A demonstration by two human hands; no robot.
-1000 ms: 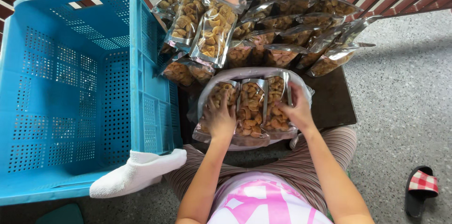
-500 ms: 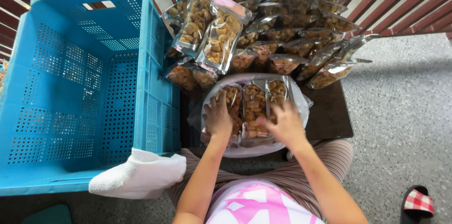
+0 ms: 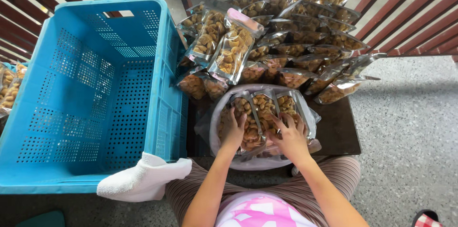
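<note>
Three clear packets of golden snacks (image 3: 265, 110) stand side by side inside a large clear plastic bag (image 3: 309, 118) on a dark low table (image 3: 337, 131). My left hand (image 3: 234, 130) presses flat on the left packet. My right hand (image 3: 288, 137) lies with spread fingers on the middle and right packets. Both hands rest inside the bag's mouth, close together. Neither hand lifts a packet clear.
A heap of the same snack packets (image 3: 286, 41) fills the table's far side up to a red-brown railing (image 3: 410, 12). A big blue perforated crate (image 3: 90, 93) stands at left, a white sock-clad foot (image 3: 143, 179) against its corner. Grey speckled floor (image 3: 410, 126) lies at right.
My right hand has slid from the right packet's edge toward the middle, closer to the left hand. The camera has tilted so the scene sits lower in view.
</note>
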